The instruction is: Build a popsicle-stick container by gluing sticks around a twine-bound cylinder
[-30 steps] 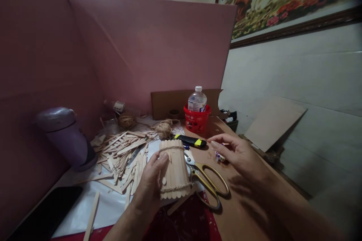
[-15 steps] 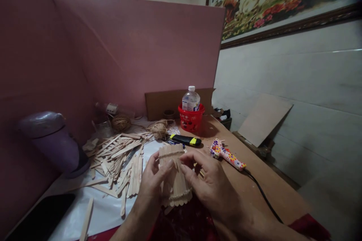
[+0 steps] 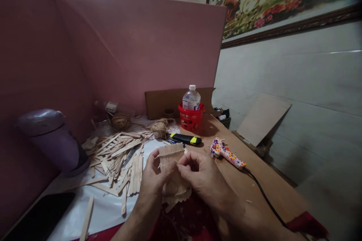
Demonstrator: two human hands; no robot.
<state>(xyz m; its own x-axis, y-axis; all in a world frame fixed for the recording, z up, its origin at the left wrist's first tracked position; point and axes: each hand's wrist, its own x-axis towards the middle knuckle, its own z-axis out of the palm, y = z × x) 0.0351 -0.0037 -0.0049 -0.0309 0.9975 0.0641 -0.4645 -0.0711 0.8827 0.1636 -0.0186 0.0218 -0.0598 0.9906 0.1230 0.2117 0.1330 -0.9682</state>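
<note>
A small panel of craft sticks (image 3: 175, 186), laid side by side with a band of twine near each end, is tilted up in front of me. My left hand (image 3: 155, 175) grips it along its left side, thumb on the face. Over the panel's right side, my right hand (image 3: 199, 173) has thumb and forefinger pinched together; whether something tiny is between them, I cannot make out. Just beyond the panel lies a black and yellow utility knife (image 3: 185, 139). To the right rests a flower-patterned glue gun (image 3: 226, 153) with a black cord.
Loose craft sticks (image 3: 115, 158) are heaped at the left on a white sheet. Behind them are twine balls (image 3: 160, 128) and a red bucket (image 3: 190, 118) holding a plastic bottle (image 3: 191, 98). A purple tumbler (image 3: 53, 143) and a dark flat object (image 3: 39, 214) stand far left.
My right thumb and forefinger have come together in a pinch near the middle of the panel. The panel has tilted slightly, and my left hand keeps its hold.
</note>
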